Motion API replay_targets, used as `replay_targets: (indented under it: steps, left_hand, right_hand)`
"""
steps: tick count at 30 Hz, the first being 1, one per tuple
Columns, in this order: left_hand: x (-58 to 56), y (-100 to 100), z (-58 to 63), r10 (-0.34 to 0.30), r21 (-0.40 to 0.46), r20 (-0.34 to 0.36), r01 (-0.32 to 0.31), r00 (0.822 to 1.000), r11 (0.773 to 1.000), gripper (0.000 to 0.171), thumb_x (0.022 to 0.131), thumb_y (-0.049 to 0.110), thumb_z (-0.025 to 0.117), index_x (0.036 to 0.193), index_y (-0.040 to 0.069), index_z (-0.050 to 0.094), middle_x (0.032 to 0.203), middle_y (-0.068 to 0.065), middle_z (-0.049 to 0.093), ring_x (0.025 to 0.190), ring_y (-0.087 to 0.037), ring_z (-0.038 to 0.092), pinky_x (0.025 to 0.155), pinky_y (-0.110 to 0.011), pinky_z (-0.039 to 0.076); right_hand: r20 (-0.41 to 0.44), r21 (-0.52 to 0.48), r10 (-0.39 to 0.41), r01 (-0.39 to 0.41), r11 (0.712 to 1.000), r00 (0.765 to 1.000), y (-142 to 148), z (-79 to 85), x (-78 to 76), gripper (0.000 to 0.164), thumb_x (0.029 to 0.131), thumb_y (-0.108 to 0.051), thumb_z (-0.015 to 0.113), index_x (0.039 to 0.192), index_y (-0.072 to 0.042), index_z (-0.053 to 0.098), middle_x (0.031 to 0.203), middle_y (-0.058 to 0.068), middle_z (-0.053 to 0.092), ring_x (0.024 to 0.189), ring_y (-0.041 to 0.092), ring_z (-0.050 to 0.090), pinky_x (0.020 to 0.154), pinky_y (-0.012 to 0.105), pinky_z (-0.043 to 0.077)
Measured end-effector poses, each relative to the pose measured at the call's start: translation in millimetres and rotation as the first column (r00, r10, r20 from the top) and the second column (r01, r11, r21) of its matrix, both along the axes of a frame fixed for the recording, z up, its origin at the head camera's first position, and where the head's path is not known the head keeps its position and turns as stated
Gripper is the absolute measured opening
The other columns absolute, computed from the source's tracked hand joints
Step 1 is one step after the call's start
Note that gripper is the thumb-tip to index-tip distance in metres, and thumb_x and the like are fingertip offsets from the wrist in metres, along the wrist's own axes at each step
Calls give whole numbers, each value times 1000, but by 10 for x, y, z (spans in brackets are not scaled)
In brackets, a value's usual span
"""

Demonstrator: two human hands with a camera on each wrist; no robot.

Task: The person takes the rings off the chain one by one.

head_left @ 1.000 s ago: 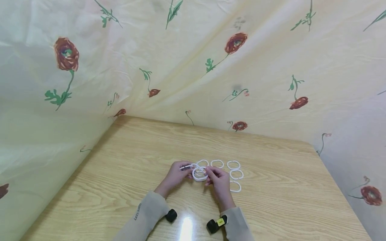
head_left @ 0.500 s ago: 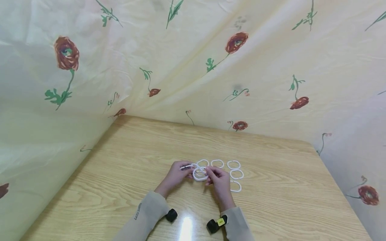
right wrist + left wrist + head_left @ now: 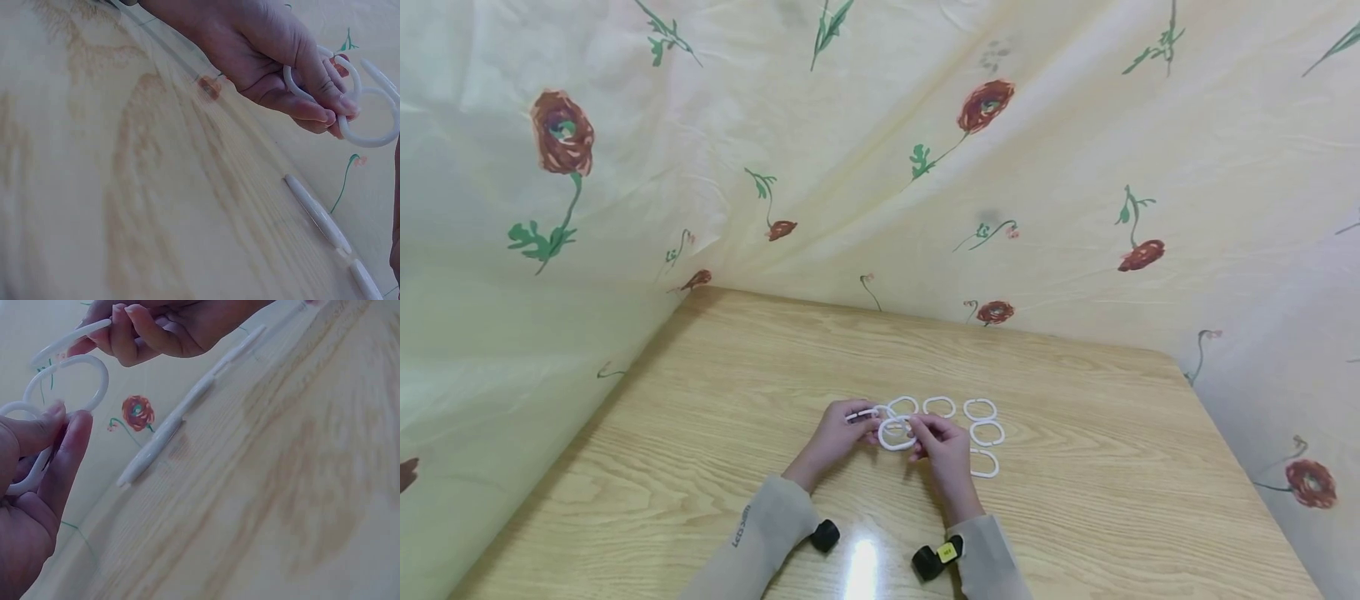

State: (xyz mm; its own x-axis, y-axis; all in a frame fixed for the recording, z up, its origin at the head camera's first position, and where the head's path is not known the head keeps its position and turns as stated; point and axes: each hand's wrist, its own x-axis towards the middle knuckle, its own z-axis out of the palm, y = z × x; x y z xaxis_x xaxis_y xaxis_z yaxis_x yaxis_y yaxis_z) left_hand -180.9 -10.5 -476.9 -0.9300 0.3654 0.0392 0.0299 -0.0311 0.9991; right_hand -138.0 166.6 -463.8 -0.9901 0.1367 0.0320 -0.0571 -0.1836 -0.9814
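Note:
Just above the table, my left hand (image 3: 837, 435) pinches white oval plastic chain links between thumb and fingers. One link (image 3: 19, 486) lies in that grip, and a second link (image 3: 105, 381) hangs onto it toward the right hand. My right hand (image 3: 950, 457) pinches another white link (image 3: 893, 448) between thumb and fingertips. In the right wrist view this link (image 3: 357, 74) crosses the neighbouring link (image 3: 369, 143) at the fingertips. Whether the two are hooked together I cannot tell. Fingers partly hide the held links.
Several loose white links lie on the wooden table (image 3: 737, 358) behind and right of the hands. Among them are a back link (image 3: 940, 397), a corner link (image 3: 981, 401) and one near the right wrist (image 3: 993, 474). Flowered cloth (image 3: 850, 167) hangs around the table.

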Motion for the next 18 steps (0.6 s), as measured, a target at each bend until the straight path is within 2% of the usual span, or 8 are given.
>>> replay_targets:
  steps: [9,13,15,17,18]
  left_hand:
    - [0,-20,-22,12,15,18,-12,1000,1000,25,91,-3,60,112,-17,59,95,-15,68,66,-6,63,59,-23,59]
    - [-21,-9,-24,20,30,19,-20,1000,999,24,91,-3,60,111,-16,59,92,-12,68,67,-7,62,59,-24,59]
    - [-26,-5,-17,20,44,34,-22,999,999,24,91,-3,61,111,-17,59,89,-8,67,67,-7,62,60,-24,59]
    - [-28,-8,-9,21,56,34,-23,999,998,25,90,-4,61,111,-18,59,87,-4,66,66,-7,62,59,-23,59]
    - [-30,-11,-9,21,60,35,-23,999,998,25,90,-4,61,111,-18,58,86,-3,66,66,-6,62,59,-23,59]
  right_hand:
    - [42,7,-5,5,1000,999,-16,21,11,16,89,-3,66,79,-15,71,67,-4,64,50,5,53,44,20,52]
    - [62,8,-19,19,1000,998,-8,30,-4,6,89,-3,66,86,-3,72,67,-3,64,52,6,53,43,21,52]
    - [64,9,-22,22,1000,998,-4,39,-14,9,89,-3,66,91,5,70,68,-2,64,53,7,53,43,21,52]
    - [68,8,-25,24,1000,997,3,57,-20,12,90,-2,65,93,9,68,68,-1,64,54,6,53,43,21,52]
    - [71,8,-24,24,1000,997,11,63,-22,10,90,-2,65,91,6,70,69,-1,64,55,6,53,43,21,52]
